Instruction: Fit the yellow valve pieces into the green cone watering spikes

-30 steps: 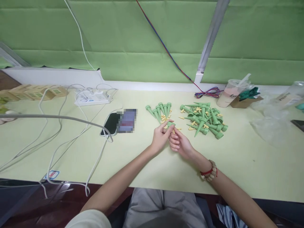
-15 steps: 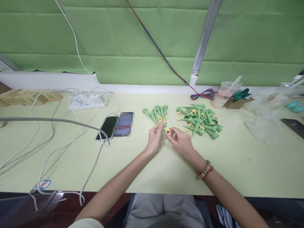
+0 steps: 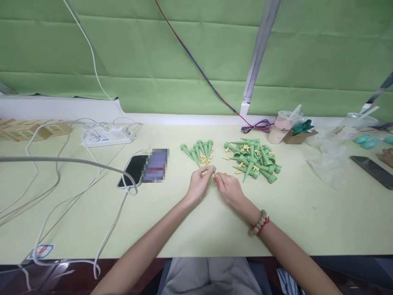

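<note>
My left hand [image 3: 199, 184] is closed around a green cone-shaped plastic spike [image 3: 210, 168], whose wide end shows at my fingertips. My right hand [image 3: 227, 187] meets it there, fingers pinched on something small that I cannot make out, perhaps a yellow piece. Just beyond lie a neat row of green spikes [image 3: 198, 149] with small yellow pieces [image 3: 204, 159], and to the right a loose pile of green spikes and yellow pieces [image 3: 253, 159]. A bead bracelet [image 3: 259, 223] is on my right wrist.
A phone [image 3: 135, 170] lies left of the hands beside a blurred patch. A white power strip [image 3: 106, 136] and several cables [image 3: 61, 164] cover the left side. A plastic cup [image 3: 283, 126], a small box [image 3: 299, 134], clear bags [image 3: 330, 164] and another phone [image 3: 373, 171] are at the right.
The view has shifted, so everything sits a little lower and further left. My hands have lowered toward the table and the spike now lies flatter in my left hand.
</note>
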`<act>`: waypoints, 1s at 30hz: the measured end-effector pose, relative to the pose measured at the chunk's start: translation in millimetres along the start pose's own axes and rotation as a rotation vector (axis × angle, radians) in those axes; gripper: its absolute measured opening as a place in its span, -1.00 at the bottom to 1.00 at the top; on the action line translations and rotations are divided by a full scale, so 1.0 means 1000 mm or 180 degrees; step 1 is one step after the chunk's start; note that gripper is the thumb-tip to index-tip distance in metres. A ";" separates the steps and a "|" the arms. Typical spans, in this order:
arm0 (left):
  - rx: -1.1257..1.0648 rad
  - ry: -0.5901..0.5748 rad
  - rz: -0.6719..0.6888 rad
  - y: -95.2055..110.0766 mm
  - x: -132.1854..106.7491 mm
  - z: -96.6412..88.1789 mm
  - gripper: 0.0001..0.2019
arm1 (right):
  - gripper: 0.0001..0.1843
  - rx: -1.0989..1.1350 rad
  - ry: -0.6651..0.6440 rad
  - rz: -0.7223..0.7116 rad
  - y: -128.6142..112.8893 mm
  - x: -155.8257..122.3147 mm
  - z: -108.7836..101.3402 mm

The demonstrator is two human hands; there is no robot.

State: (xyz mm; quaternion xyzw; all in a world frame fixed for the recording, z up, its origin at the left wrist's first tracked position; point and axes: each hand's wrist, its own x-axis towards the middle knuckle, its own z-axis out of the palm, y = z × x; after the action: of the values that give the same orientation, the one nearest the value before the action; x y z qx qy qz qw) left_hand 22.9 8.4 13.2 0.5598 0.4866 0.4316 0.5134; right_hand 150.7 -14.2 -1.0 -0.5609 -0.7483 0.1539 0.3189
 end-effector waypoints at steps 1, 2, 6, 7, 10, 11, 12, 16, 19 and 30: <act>0.0007 -0.0025 0.0050 0.000 0.000 0.000 -0.55 | -0.55 0.0309 -0.0020 0.0159 -0.001 0.000 0.002; 0.0001 -0.0047 0.0092 0.000 0.000 0.001 -0.56 | -0.51 0.0733 -0.0064 0.0377 -0.001 0.001 0.003; 0.0031 -0.0034 0.0323 -0.002 0.000 0.002 -0.57 | -0.44 0.2993 -0.0626 0.1509 -0.006 0.006 0.008; 0.0068 -0.0028 0.0393 -0.002 -0.001 0.002 -0.58 | -0.44 0.3429 -0.0767 0.1716 -0.008 0.007 0.009; 0.0109 -0.0049 0.0454 0.000 -0.003 0.003 -0.58 | -0.47 0.3989 -0.0935 0.1965 -0.010 0.008 0.008; 0.0062 -0.0088 0.0406 0.000 -0.003 0.003 -0.57 | -0.48 0.3917 -0.0935 0.1933 -0.010 0.008 0.008; 0.0003 -0.0120 0.0339 0.001 -0.003 0.003 -0.56 | -0.48 0.3726 -0.0906 0.1843 -0.010 0.008 0.007; -0.0217 0.0040 0.0105 0.001 -0.001 0.001 -0.56 | -0.47 0.1899 -0.0368 0.1000 -0.007 0.004 0.002; -0.0389 0.0255 0.0035 0.002 0.002 -0.002 -0.58 | -0.59 0.0453 0.0039 0.0365 -0.006 0.001 -0.003; -0.0534 0.0248 -0.0114 0.009 0.000 -0.005 -0.50 | -0.66 0.0522 0.0257 0.0207 -0.004 0.003 -0.006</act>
State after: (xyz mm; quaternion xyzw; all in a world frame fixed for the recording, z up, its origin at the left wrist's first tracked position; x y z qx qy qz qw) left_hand 19.2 9.2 22.2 0.4888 0.4782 0.4831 0.5468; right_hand 151.4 -13.4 7.1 -0.5626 -0.7012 0.2021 0.3886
